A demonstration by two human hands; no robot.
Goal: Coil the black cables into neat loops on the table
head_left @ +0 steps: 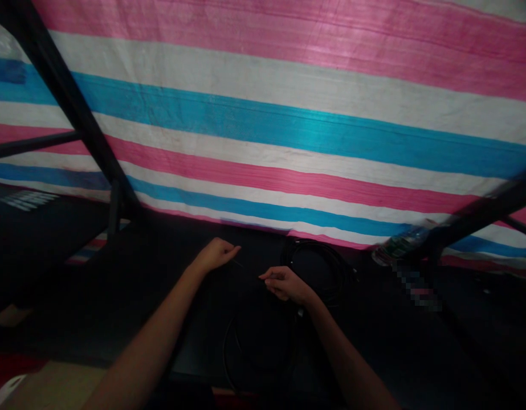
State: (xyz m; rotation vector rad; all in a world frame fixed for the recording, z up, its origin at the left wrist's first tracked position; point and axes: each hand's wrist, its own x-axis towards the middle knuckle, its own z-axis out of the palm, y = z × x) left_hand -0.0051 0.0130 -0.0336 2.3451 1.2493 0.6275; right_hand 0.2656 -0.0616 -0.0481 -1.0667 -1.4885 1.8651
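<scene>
My left hand (215, 254) is closed in a pinch over the dark tabletop (168, 319). A faint thin strand shows just below its fingertips, too dim to name. To its right, my right hand (286, 285) pinches with thumb and forefinger; a small dark tip pokes out there, its kind unclear. The two hands are a short gap apart. Directly behind the right hand lies a coiled black cable (320, 244). Another black cable (225, 347) loops on the table in front of the hands, its outline partly lost in the dark.
A striped plastic sheet (263, 131) hangs behind the table. Slanting black frame bars stand at the left (66, 97) and right (493, 210). A clear plastic bottle (399, 246) lies at the back right, near a blurred-out patch. White pieces (29, 199) rest on the left surface.
</scene>
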